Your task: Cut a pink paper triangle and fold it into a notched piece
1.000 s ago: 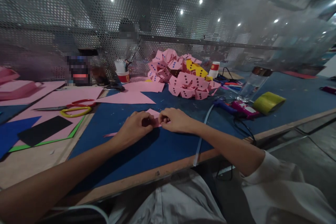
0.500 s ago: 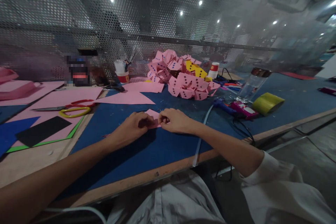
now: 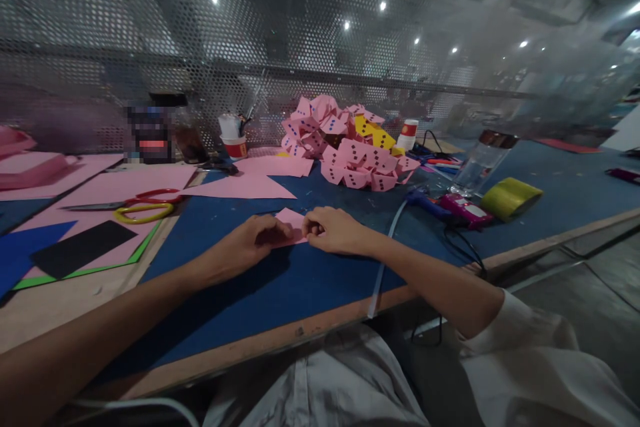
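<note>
A small piece of pink paper lies at the middle of the blue tabletop, between my two hands. My left hand comes in from the left, its thumb and fingers closed on the paper's left part. On the other side my right hand pinches the paper's right edge with curled fingers. Both hands cover parts of the sheet, so its full outline is hidden. Behind them stands a cluster of folded pink paper pieces with dark dots, and a yellow dotted piece sits among them.
Scissors with red and yellow handles lie on pink sheets at left, near black paper. To the right are a blue glue gun, a glass bottle and a yellow tape roll. Paper cups stand at the back.
My left hand has shifted slightly left along the paper, showing a little more of its lower left edge. My right hand stays in place.
</note>
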Motion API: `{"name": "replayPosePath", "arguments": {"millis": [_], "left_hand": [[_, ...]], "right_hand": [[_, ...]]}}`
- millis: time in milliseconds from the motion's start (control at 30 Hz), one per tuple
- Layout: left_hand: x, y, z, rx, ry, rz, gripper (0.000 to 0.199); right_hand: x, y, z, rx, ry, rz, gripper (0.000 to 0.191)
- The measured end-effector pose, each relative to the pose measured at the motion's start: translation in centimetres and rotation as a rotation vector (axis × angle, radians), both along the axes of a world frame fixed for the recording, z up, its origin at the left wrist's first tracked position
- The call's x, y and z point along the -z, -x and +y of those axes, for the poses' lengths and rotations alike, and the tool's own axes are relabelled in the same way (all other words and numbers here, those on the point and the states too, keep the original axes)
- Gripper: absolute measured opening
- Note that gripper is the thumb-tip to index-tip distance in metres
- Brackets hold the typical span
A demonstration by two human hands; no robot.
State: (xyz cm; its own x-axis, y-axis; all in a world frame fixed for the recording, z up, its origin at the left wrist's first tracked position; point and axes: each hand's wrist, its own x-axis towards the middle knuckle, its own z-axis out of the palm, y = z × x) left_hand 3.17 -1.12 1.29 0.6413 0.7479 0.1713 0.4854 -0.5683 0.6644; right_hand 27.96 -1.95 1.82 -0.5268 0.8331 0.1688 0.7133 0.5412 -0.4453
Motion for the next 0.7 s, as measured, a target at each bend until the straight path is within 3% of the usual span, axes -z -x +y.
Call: {"name": "replayPosePath", "arguments": {"millis": [200, 433, 700], "left_hand": [[-0.4, 0.0, -0.1, 0.019, -0.002, -0.028, 0.034], [0.2, -1.1, -0.3, -0.168, -0.043, -0.028, 0.021], [0.1, -1.7, -0.5, -0.175, -0.01, -0.068, 0.02]], "right_hand": [[-0.1, 0.0, -0.1, 0.003, -0.001, -0.001, 0.014], [0.2, 0.0, 0.1, 0.002, -0.009, -0.003, 0.015], [0.0, 0.0, 0.0, 0.002, -0.011, -0.016, 0.014]]}}
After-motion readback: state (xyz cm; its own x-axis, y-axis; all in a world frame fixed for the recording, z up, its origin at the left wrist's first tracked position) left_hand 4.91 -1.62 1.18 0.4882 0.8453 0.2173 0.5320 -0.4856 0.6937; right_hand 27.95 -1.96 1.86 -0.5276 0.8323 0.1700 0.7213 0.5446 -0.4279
